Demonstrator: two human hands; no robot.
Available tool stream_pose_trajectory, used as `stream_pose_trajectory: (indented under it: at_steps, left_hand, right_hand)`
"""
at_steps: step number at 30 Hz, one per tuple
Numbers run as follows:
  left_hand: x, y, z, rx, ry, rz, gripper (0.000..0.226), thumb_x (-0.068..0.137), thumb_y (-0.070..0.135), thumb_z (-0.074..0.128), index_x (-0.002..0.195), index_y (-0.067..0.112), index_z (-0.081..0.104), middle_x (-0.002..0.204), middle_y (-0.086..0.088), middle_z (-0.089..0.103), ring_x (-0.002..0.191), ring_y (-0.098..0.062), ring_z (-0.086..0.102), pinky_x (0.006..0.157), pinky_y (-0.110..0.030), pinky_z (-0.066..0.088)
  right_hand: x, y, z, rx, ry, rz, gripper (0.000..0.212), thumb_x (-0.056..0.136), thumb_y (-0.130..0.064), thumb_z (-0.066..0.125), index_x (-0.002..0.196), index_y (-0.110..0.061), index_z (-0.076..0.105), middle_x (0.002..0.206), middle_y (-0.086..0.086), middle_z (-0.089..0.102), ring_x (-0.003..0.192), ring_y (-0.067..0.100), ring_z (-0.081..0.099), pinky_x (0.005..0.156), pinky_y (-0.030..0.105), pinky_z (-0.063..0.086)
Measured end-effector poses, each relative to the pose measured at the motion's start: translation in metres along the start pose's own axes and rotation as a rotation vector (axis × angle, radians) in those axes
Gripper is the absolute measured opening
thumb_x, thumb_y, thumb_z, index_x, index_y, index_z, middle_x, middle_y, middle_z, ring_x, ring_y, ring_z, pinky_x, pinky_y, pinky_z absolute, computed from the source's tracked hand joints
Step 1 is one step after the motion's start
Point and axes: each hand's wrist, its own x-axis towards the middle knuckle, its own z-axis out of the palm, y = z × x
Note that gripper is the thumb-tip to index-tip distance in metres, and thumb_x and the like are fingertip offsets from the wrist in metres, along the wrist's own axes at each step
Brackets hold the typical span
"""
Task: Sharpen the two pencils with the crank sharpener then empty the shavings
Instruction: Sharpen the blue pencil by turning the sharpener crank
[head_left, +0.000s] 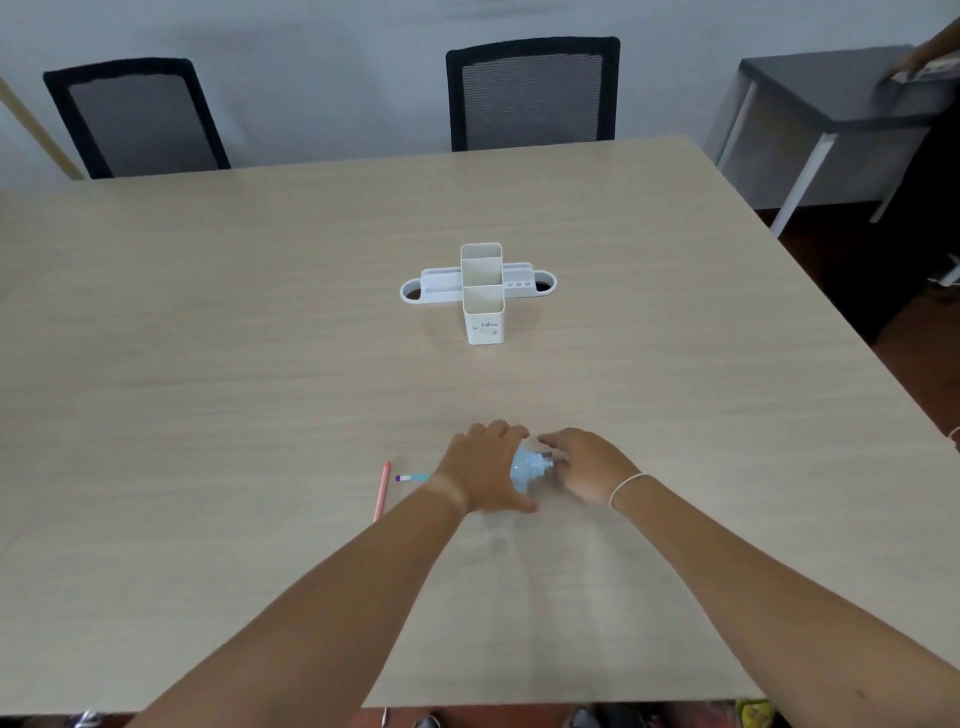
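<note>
Left hand (485, 467) clasping pale blue crank sharpener (529, 470) on wooden table (208, 364), right hand (584, 470) fingers at its crank, grasp unclear, pink pencil (382, 491) and second pencil (411, 477) just left

Your light-blue crank sharpener (527, 467) sits on the bench (260, 364) between your two hands, mostly covered by your left-hand fingers (501, 431); its grey metal end pokes out toward your right-hand fingers (553, 441). Pink pencil (382, 491) lies flat just left of your left wrist, tip pointing away from you. Second pencil (411, 477), teal with a purple end, lies crosswise beside it, its right part hidden under your left hand.
</note>
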Motion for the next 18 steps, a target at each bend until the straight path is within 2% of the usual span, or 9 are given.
stream_pose_trajectory:
  at_steps: [2,4,6,11,14,16,18]
  left_hand:
    - [0.003,0.002,0.002,0.032,0.009,-0.021,0.08,0.067,0.043,0.071,0.136,0.021,0.036,0.133,-0.003,0.046,0.117,-0.03,0.046,0.094,-0.041,0.041]
    - [0.005,0.002,0.003,0.027,0.002,-0.033,0.073,0.068,0.036,0.071,0.132,0.018,0.039,0.127,-0.006,0.049,0.112,-0.032,0.048,0.091,-0.041,0.046]
    - [0.005,0.001,0.006,0.025,0.008,-0.038,0.065,0.07,0.032,0.069,0.127,0.014,0.043,0.121,-0.009,0.053,0.106,-0.033,0.051,0.089,-0.042,0.049]
    - [0.006,-0.001,0.011,0.07,0.025,-0.025,0.063,0.068,0.035,0.071,0.119,0.01,0.045,0.115,-0.011,0.054,0.101,-0.032,0.052,0.087,-0.042,0.05]
    - [0.006,-0.001,0.009,0.072,0.021,-0.039,0.063,0.068,0.035,0.073,0.118,0.01,0.044,0.116,-0.011,0.054,0.103,-0.032,0.051,0.086,-0.041,0.05]
    - [0.007,0.0,0.009,0.081,0.025,-0.039,0.063,0.069,0.035,0.072,0.119,0.01,0.043,0.117,-0.011,0.053,0.103,-0.032,0.051,0.084,-0.039,0.049]
    - [0.007,0.0,0.008,0.095,0.031,-0.031,0.062,0.07,0.034,0.071,0.119,0.01,0.043,0.117,-0.011,0.052,0.103,-0.031,0.051,0.081,-0.039,0.048]
  right_hand:
    - [0.008,-0.001,0.006,-0.084,0.007,-0.03,0.042,0.087,-0.008,0.043,0.128,-0.016,0.05,0.129,0.012,0.053,0.12,0.031,0.047,0.1,0.037,0.041]
    - [0.013,-0.002,0.013,-0.141,0.03,-0.045,0.029,0.084,-0.008,0.045,0.107,-0.01,0.062,0.113,0.016,0.06,0.109,0.034,0.054,0.087,0.038,0.046]
    - [0.015,-0.003,0.021,-0.164,0.069,-0.029,0.021,0.082,-0.008,0.046,0.092,-0.005,0.064,0.103,0.018,0.062,0.1,0.034,0.058,0.078,0.036,0.047]
    - [0.004,0.008,0.045,-0.019,0.132,0.023,0.02,0.086,-0.014,0.048,0.089,-0.003,0.064,0.097,0.02,0.065,0.094,0.035,0.06,0.074,0.034,0.045]
    - [-0.018,0.011,0.05,0.012,0.111,-0.064,0.02,0.088,-0.014,0.049,0.085,-0.001,0.064,0.088,0.017,0.063,0.091,0.034,0.059,0.069,0.032,0.038]
    - [-0.04,0.006,0.039,0.019,0.122,-0.134,0.029,0.087,-0.021,0.044,0.079,0.001,0.062,0.073,0.011,0.053,0.083,0.032,0.057,0.063,0.028,0.029]
    - [-0.051,-0.001,0.02,0.051,0.17,-0.212,0.041,0.081,-0.032,0.036,0.076,-0.001,0.063,0.067,0.008,0.052,0.074,0.03,0.056,0.06,0.027,0.029]
